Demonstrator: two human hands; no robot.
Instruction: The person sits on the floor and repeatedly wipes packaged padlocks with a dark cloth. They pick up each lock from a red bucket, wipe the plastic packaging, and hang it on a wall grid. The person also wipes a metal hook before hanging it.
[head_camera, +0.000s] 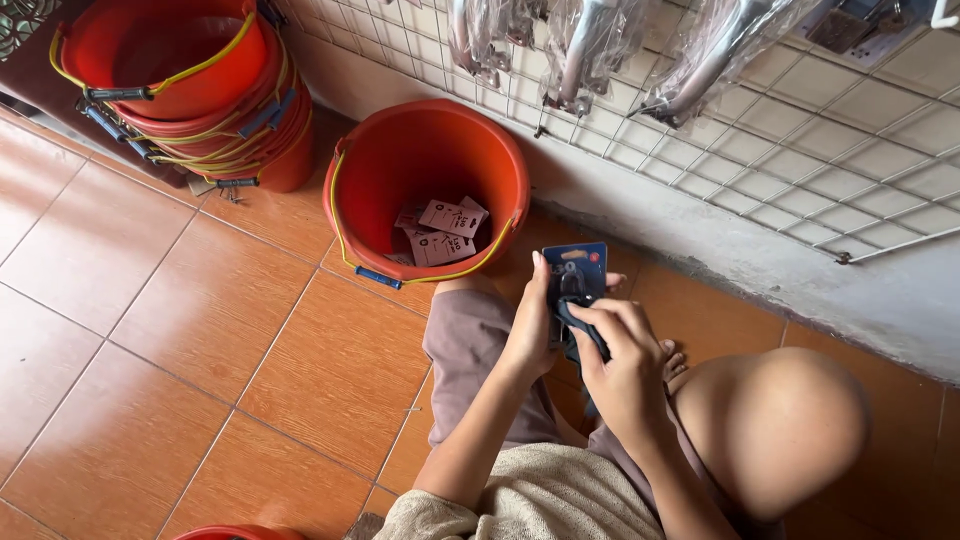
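Step in hand looks like pulling a small dark item off its backing card (575, 275). The card sits just right of the orange bucket (425, 170), above the person's lap. Left hand (532, 325) is closed round the card's left edge, holding it upright. Right hand (622, 350) is curled, fingers pinching the dark part at the card's lower half. Loose cards (440, 232) lie inside the bucket. Next move probably needs a firm pull with the card braced. A bucket stack (190, 90) stands left of the bucket.
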